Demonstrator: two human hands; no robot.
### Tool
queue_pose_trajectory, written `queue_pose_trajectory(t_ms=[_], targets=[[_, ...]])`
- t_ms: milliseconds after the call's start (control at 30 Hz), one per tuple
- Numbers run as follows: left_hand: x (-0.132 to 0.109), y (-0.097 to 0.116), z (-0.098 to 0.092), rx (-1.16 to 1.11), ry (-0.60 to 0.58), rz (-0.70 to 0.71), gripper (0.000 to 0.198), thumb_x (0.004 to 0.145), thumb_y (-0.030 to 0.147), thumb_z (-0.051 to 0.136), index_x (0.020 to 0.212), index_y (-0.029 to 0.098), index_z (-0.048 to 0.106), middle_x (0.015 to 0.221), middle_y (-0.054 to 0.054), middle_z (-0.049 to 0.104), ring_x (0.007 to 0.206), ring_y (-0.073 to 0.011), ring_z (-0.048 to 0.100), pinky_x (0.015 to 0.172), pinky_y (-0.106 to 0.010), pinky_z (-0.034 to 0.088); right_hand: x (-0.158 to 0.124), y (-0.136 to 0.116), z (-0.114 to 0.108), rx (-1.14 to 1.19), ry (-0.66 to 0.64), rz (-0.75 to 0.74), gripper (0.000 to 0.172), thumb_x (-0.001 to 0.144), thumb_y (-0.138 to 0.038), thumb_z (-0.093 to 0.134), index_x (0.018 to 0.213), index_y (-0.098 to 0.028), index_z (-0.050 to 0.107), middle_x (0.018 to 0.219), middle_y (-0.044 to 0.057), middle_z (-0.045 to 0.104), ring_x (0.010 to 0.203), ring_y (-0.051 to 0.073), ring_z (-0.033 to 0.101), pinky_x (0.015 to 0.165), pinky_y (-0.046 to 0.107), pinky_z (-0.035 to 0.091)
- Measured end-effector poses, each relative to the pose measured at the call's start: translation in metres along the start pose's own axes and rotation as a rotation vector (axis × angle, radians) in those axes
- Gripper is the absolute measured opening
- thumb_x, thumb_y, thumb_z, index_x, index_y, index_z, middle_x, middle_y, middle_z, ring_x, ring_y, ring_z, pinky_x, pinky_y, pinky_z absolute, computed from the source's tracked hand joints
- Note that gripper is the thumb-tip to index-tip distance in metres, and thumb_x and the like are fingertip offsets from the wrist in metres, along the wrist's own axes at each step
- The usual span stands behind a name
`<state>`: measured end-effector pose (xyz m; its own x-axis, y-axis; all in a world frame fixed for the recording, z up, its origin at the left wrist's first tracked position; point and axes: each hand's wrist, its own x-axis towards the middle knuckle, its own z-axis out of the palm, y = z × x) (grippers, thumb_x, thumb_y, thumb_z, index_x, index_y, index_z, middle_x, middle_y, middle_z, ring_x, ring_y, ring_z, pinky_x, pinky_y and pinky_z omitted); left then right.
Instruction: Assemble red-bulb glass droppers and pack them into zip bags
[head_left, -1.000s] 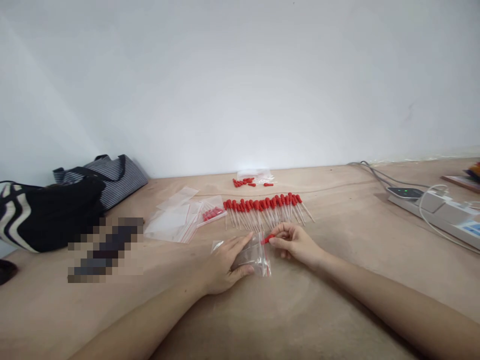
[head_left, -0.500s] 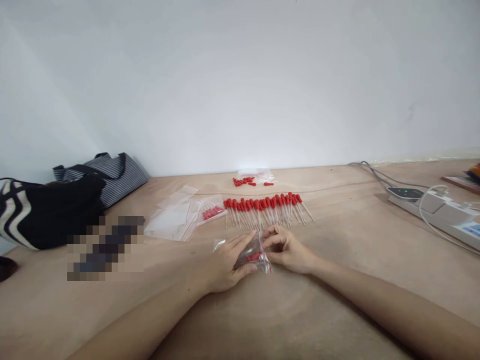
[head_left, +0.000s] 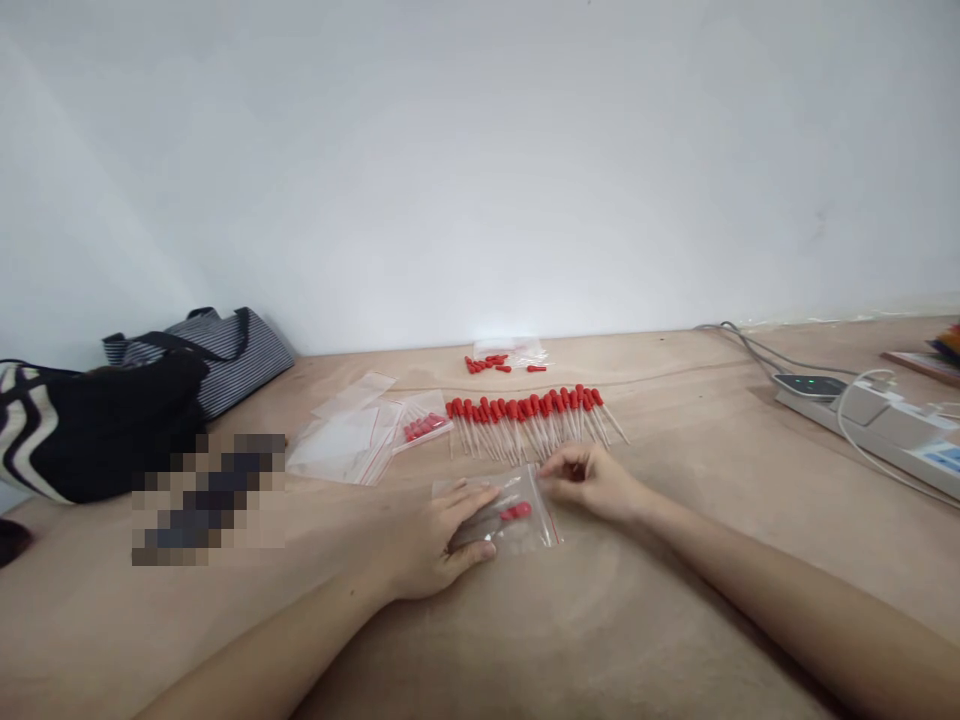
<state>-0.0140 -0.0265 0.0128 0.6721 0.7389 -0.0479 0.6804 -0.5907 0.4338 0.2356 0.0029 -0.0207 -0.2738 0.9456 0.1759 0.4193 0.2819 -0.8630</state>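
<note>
A clear zip bag (head_left: 487, 535) with a red stripe along its right edge lies flat on the table in front of me. Inside it is a red rubber bulb (head_left: 516, 511); whether a tube is attached I cannot make out. My left hand (head_left: 454, 540) rests on the left part of the bag, fingers and thumb apart. At the upper end of the bag's zip edge, my right hand (head_left: 581, 482) has its fingers curled, thumb and forefinger tips pinched at the bag's corner. Just beyond the hands lies a row of droppers (head_left: 534, 410) with red bulbs and pale tubes.
To the left are flat zip bags (head_left: 337, 440) and a zip bag holding red bulbs (head_left: 424, 428). Loose red bulbs (head_left: 487, 362) lie near the wall. A striped bag (head_left: 251, 360) and a black bag (head_left: 112, 430) stand at far left, a power strip (head_left: 877, 425) at right.
The bag has flattened and its zip edge has straightened and shifted slightly right. My right hand has moved right, its fingers out of the bag's mouth; my left hand has slid slightly left.
</note>
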Motion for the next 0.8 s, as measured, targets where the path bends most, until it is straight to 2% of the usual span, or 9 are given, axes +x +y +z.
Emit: queue_pose_trajectory(t_ms=[100,167,233,333,433,533,633,700,800], targets=[[0.000,-0.001,0.003,-0.021,-0.021,-0.052,0.052,0.082,0.041,0.046,0.130,0.024,0.035,0.135,-0.004,0.039,0.127,-0.0263,0.028,0.102,-0.047,0.028,0.020,0.013,-0.038,-0.125,0.245,0.176,0.010,0.068,-0.025,0.056,0.071,-0.016,0.060,0.068,0.002,0.061,0.060,0.011,0.054,0.055,0.021,0.042],[0.001,-0.002,0.004,-0.031,-0.018,-0.059,0.052,0.082,0.041,0.046,0.130,0.025,0.035,0.135,-0.004,0.039,0.127,-0.0265,0.027,0.102,-0.048,0.027,0.035,0.023,-0.064,-0.326,0.427,0.380,0.013,0.066,-0.025,0.057,0.075,-0.016,0.060,0.072,0.003,0.063,0.065,0.012,0.056,0.058,0.021,0.042],[0.002,-0.002,0.004,-0.035,-0.013,-0.051,0.051,0.082,0.041,0.045,0.130,0.026,0.035,0.134,-0.003,0.040,0.127,-0.0263,0.028,0.102,-0.047,0.027,0.049,0.032,-0.083,-0.390,0.487,0.463,0.026,0.063,-0.026,0.060,0.086,-0.013,0.059,0.079,0.008,0.063,0.075,0.018,0.058,0.063,0.026,0.043],[0.001,-0.003,0.004,-0.035,-0.012,-0.042,0.052,0.082,0.042,0.045,0.130,0.025,0.035,0.133,-0.003,0.041,0.127,-0.0268,0.028,0.102,-0.047,0.027,0.066,0.042,-0.093,-0.416,0.488,0.533,0.038,0.054,-0.023,0.066,0.090,-0.010,0.058,0.087,0.015,0.062,0.086,0.026,0.057,0.066,0.029,0.042],[0.001,-0.004,0.004,-0.037,0.000,-0.032,0.051,0.083,0.042,0.044,0.131,0.027,0.034,0.134,-0.002,0.040,0.127,-0.0272,0.027,0.102,-0.048,0.028,0.077,0.046,-0.090,-0.390,0.458,0.577,0.036,0.050,-0.014,0.066,0.085,-0.011,0.060,0.085,0.015,0.062,0.089,0.029,0.056,0.065,0.029,0.042],[0.000,-0.004,0.004,-0.028,-0.012,-0.032,0.052,0.083,0.043,0.043,0.131,0.027,0.033,0.134,-0.002,0.040,0.127,-0.0272,0.027,0.101,-0.048,0.029,0.078,0.043,-0.091,-0.307,0.429,0.596,0.033,0.053,-0.012,0.064,0.086,-0.010,0.060,0.073,0.013,0.061,0.081,0.027,0.058,0.061,0.030,0.041],[0.000,-0.003,0.003,-0.026,-0.030,-0.030,0.052,0.083,0.043,0.043,0.131,0.026,0.032,0.135,-0.002,0.039,0.127,-0.0271,0.026,0.101,-0.049,0.028,0.063,0.034,-0.095,-0.158,0.385,0.569,0.044,0.061,-0.015,0.058,0.104,-0.008,0.052,0.058,0.005,0.055,0.062,0.020,0.057,0.053,0.028,0.041],[0.001,-0.003,0.002,-0.028,-0.026,-0.030,0.052,0.083,0.042,0.043,0.131,0.027,0.033,0.135,-0.003,0.039,0.127,-0.0275,0.026,0.101,-0.049,0.028,0.048,0.026,-0.095,-0.045,0.352,0.521,0.050,0.065,-0.017,0.052,0.114,-0.010,0.042,0.055,-0.001,0.051,0.053,0.015,0.053,0.049,0.026,0.041],[0.001,-0.002,0.003,-0.031,-0.018,-0.039,0.051,0.083,0.041,0.044,0.131,0.026,0.033,0.134,-0.003,0.039,0.127,-0.0274,0.026,0.101,-0.049,0.028,0.024,0.014,-0.081,0.237,0.274,0.367,0.045,0.066,-0.021,0.050,0.109,-0.019,0.040,0.058,-0.005,0.048,0.048,0.010,0.050,0.047,0.023,0.040]])
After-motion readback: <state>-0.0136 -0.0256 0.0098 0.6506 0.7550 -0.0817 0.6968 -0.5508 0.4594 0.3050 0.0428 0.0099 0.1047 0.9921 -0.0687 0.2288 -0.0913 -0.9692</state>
